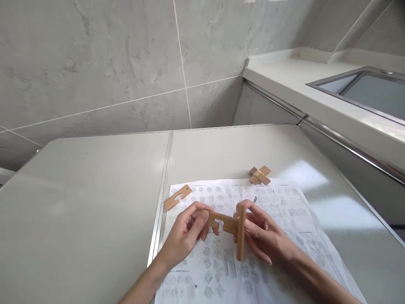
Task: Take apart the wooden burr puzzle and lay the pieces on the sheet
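By the left hand (186, 232), one end of a notched slat (229, 224) is pinched; at its other end a crosswise bar (241, 240) is grasped by the right hand (264, 232), above the printed sheet (228, 289). Full seating cannot be confirmed; both should be kept square, unforced.

Looks like a kitchen: pale counter (284, 71) past the table's (95, 190) right edge, metal-rimmed inset, probably a sink (354, 102), grey cabinet fronts (268, 105) below. Grey tiled wall (110, 63) behind far edge.
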Tool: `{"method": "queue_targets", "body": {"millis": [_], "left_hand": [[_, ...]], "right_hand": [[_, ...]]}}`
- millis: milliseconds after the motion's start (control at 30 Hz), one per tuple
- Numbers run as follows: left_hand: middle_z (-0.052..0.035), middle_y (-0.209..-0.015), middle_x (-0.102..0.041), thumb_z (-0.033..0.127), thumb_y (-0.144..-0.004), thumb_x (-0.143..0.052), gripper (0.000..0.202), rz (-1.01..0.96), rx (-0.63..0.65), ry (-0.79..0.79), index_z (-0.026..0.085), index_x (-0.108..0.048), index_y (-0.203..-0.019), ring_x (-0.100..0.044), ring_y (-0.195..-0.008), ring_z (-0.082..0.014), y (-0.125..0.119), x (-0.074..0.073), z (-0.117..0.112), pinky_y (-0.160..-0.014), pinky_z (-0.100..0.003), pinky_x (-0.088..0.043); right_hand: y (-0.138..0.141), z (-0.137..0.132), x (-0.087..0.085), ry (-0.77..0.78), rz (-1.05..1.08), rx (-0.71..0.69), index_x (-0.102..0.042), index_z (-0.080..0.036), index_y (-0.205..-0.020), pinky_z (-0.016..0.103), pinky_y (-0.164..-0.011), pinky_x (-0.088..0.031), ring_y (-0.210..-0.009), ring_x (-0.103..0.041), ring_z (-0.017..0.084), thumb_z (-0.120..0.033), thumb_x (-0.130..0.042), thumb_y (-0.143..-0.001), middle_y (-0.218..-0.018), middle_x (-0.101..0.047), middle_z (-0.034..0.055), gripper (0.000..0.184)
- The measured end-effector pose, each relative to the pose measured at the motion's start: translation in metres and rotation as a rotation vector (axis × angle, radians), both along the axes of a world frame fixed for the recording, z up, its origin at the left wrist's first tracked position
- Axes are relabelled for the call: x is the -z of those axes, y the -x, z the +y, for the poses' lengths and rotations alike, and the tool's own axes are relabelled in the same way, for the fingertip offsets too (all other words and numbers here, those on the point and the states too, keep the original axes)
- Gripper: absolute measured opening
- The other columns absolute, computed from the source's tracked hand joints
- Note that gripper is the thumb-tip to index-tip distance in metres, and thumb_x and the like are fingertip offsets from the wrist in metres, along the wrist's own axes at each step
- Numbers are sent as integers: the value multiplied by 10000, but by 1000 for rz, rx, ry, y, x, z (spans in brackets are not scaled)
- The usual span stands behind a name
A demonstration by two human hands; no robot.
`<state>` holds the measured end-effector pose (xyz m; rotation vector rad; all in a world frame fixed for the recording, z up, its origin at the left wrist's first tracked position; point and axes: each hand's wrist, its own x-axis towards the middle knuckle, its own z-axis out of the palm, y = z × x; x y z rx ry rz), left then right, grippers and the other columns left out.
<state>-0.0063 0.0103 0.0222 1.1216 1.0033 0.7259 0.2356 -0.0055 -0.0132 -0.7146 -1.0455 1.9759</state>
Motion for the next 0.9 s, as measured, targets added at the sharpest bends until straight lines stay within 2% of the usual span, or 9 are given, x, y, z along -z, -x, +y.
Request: {"method": "queue_targets", "body": {"millis": [133, 267, 367, 467, 700, 833, 900], "left_hand": [[-39, -715, -697, 646, -1043, -610, 467, 8, 4, -5, 184, -666, -1087, -545, -612, -153, 0, 1, -1, -573, -278, -377], [-58, -734, -733, 642, -1054, -593, 463, -7, 26, -25, 184, -657, -1069, -497, -574, -138, -1, 3, 0, -551, -275, -354], [-47, -721, -722, 644, -1042, -614, 457, 0, 7, -20, 191, -658, -1068, -560, -607, -154, -2, 4, 0, -554, -272, -366], [-56, -772, -743, 640, -1040, -620, 451, 35, -25, -23, 192, -661, -1072, -551, -614, -149, -2, 3, 0, -560, -272, -382], [-56, -786, -748, 625, -1056, -604, 441, 33, -13, -41, 186, -644, -1083, -585, -639, -149, -3, 1, 0, -577, -269, -392], [-58, -785, -745, 625, -1072, -573, 446, 45, -14, -47, 185, -642, -1092, -514, -601, -133, -2, 4, 0, -549, -265, -367], [-33, -714, -705, 634, -1073, -563, 456, 59, -26, -44, 186, -643, -1104, -486, -586, -133, -2, 4, 0, -534, -262, -346]], "right_hand": [[-1, 2, -5, 33, 27, -23, -525, -262, -1106, 158, -327, -218, -307, -327, 4, -533, -687, -1058, -803, -727, -30, 320], [-2, 3, -11, 60, 4, -22, -538, -262, -1107, 170, -331, -183, -302, -278, 14, -582, -703, -1030, -649, -606, -89, 368], [0, 3, -13, 60, -62, 21, -553, -257, -1104, 182, -340, -166, -332, -266, 19, -619, -719, -1004, -663, -574, -86, 411], [2, 3, -12, 27, -123, 70, -576, -244, -1082, 194, -361, -193, -377, -297, 28, -639, -735, -986, -698, -561, -71, 436], [0, 3, -7, 66, -41, 50, -581, -262, -1101, 174, -337, -145, -335, -243, 6, -582, -736, -1009, -693, -578, -81, 368], [2, 3, -6, 51, -36, 68, -587, -260, -1097, 163, -324, -129, -313, -232, 9, -552, -721, -1032, -622, -531, -105, 328], [4, 3, -3, 47, -42, 105, -581, -261, -1107, 162, -332, -150, -316, -226, 14, -551, -715, -1037, -599, -521, -112, 327]]}}
